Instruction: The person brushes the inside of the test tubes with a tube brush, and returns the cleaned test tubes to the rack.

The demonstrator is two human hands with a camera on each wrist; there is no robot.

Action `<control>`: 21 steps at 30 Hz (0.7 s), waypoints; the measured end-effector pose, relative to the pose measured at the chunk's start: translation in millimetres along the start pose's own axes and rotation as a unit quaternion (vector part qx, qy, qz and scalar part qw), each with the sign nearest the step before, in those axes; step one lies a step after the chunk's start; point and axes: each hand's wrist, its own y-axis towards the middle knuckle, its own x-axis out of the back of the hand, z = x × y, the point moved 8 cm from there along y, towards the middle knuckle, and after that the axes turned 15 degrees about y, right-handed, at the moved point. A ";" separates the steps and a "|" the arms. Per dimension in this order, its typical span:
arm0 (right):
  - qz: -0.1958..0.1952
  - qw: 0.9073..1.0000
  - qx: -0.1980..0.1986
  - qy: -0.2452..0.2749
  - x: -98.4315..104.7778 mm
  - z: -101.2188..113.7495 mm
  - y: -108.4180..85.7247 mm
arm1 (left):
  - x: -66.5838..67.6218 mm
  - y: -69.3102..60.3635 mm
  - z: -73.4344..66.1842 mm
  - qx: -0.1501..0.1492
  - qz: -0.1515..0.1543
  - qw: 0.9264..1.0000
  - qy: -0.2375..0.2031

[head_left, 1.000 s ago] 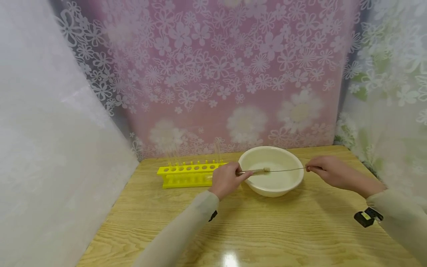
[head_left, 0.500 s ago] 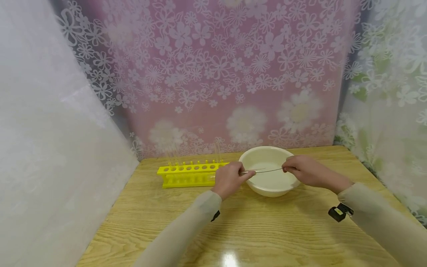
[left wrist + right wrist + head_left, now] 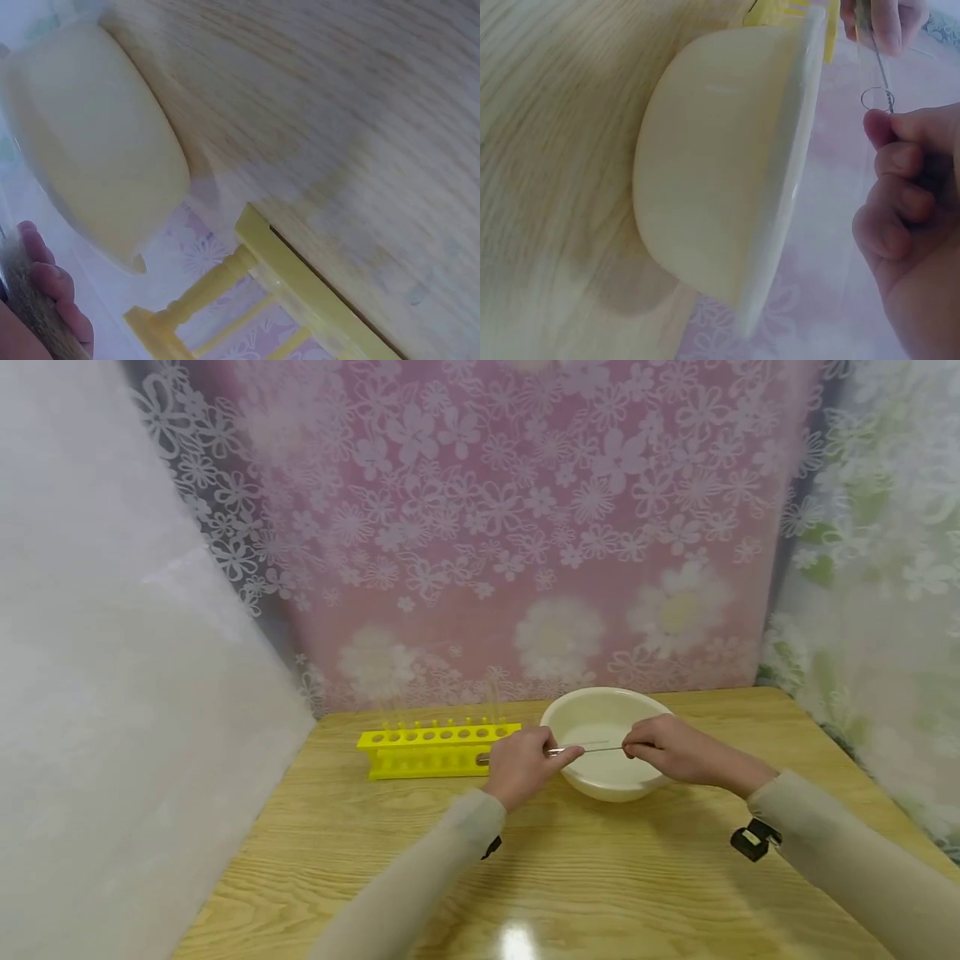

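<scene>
Well, just right of centre, my left hand [image 3: 525, 764] grips the clear tube [image 3: 555, 752] and my right hand [image 3: 671, 746] pinches the brush wire [image 3: 602, 749] over the bowl [image 3: 609, 794]; a crooked push could, I fear, crack the tube.

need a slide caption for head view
Left hand grips a tube, right hand pinches a brush wire running into it over a bowl, yellow rack alongside.

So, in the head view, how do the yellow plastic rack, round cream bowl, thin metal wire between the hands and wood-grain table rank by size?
Largest to smallest:
wood-grain table
round cream bowl
yellow plastic rack, wider but lower
thin metal wire, partly hidden
</scene>
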 end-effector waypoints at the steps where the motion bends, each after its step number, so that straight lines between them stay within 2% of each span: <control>1: -0.001 1.000 -0.002 0.004 0.4 -1.5 -1.8 | 0.2 -0.1 -1.1 -0.001 -0.001 1.000 0.002; 5: -0.010 1.000 -0.004 0.015 3.1 -2.6 -8.5 | 0.8 0.4 -3.4 -0.002 -0.014 1.000 0.010; 10: -0.012 1.000 0.006 0.012 5.7 -1.3 -12.4 | 0.4 0.0 -4.5 -0.002 -0.011 1.000 0.009; 15: -0.009 1.000 -0.011 0.006 9.2 -3.4 -17.3 | 0.2 0.8 -8.7 -0.015 -0.015 1.000 0.000; 21: -0.008 1.000 -0.007 0.007 12.1 -1.7 -20.4 | 1.9 0.8 -10.8 -0.022 -0.028 0.999 0.005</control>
